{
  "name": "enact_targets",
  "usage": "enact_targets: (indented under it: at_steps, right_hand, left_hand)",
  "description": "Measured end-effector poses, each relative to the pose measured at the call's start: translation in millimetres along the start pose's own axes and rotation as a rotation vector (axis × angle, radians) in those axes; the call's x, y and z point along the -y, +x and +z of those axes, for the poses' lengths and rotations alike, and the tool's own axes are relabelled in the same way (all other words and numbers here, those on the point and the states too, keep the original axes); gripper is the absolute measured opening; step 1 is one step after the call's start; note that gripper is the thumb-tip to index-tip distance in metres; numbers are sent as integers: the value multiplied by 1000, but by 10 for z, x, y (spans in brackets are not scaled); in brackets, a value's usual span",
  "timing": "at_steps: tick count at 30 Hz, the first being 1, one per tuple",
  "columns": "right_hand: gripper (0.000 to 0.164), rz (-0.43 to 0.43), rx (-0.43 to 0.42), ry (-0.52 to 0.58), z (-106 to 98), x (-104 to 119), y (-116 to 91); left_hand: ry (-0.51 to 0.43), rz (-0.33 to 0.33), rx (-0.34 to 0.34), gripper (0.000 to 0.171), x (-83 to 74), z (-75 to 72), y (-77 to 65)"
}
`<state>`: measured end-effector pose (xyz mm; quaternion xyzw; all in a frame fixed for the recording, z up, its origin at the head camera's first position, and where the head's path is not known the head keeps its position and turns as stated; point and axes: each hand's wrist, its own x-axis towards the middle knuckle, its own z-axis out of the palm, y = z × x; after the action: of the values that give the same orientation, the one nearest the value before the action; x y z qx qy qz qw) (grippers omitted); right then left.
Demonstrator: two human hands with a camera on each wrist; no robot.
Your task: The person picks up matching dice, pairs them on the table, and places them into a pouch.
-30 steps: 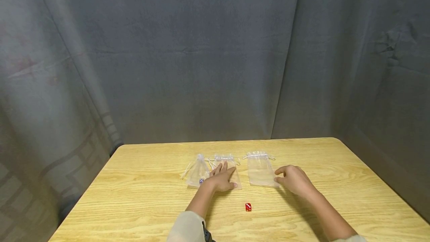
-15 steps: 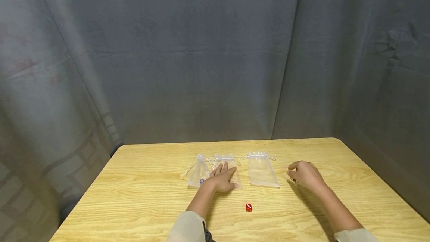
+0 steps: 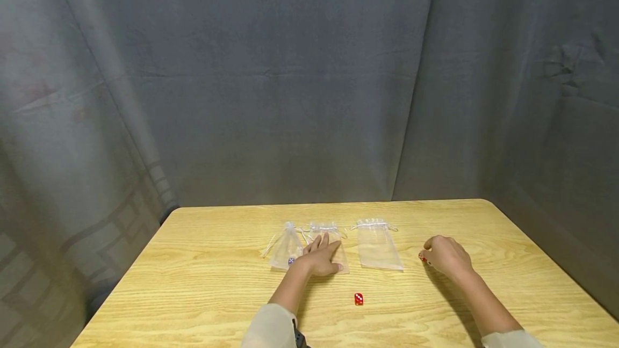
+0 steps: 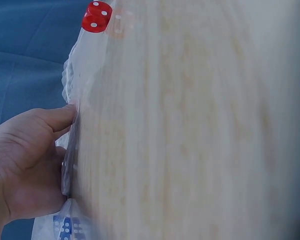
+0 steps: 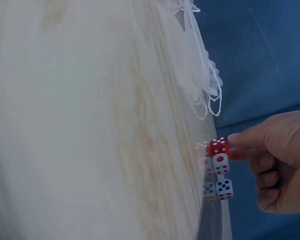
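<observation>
Head view: the left hand (image 3: 319, 261) lies on the middle bag (image 3: 340, 255), fingers extended; the right hand (image 3: 448, 255) adjoins a red die (image 3: 422, 256). Left wrist view: a second red die (image 4: 96, 17) sits apart from the thumb. Right wrist view: the first red die is at the fingertips; grip cannot be determined.

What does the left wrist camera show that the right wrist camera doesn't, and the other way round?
Only the left wrist view shows the left hand, a dark blue die with white spots and a lone red die.

Only the right wrist view shows the right hand, another red die at its fingertips and two white dice.

Both show sheer bag fabric, the tabletop and hanging cloth.
</observation>
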<state>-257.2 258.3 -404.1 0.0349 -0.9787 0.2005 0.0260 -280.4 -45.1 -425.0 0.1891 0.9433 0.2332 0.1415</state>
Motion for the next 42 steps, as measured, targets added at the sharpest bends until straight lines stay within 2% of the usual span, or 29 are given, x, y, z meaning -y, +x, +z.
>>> enact_targets:
  at_steps: [14,21,30,42]
  right_hand:
    - [16,4,16,-1,24,-19,30]
    - [13,-25,-5,-18,48,-12,33]
    - [17,-33,-19,16,46,64,28]
    - [13,-77,-38,32,39,212,-22]
  left_hand:
    - [0,-10,2,62,24,14,21]
    - [-1,-9,-1,63,24,19,26]
    - [-7,-14,3,63,12,7,14]
    - [-5,-17,5,62,13,4,14]
